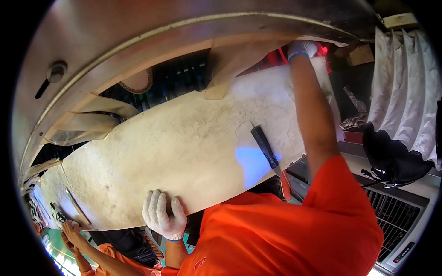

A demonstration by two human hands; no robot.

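Observation:
A long off-white board or sheet [152, 142] with worn, smudged patches stretches across in front of me. My left hand [165, 215], in a white knit glove, lies on its near edge with fingers spread. My right arm reaches over the board's right end. My right hand [301, 48], also gloved in white, is at the far edge by a red-lit spot, beneath the metal frame. Its fingers are partly hidden, and I cannot make out whether it holds anything. Between my arms, a black-handled tool [264, 146] with a thin tip rests on the board.
A curved metal machine cover [184, 18] hangs over the far side. Beige flaps [230, 60] hang below it. Another person's bare hands [71, 234] are at the board's left end. At right are white pleated sheeting [405, 87], a black pouch [391, 154] and a grilled unit [398, 216].

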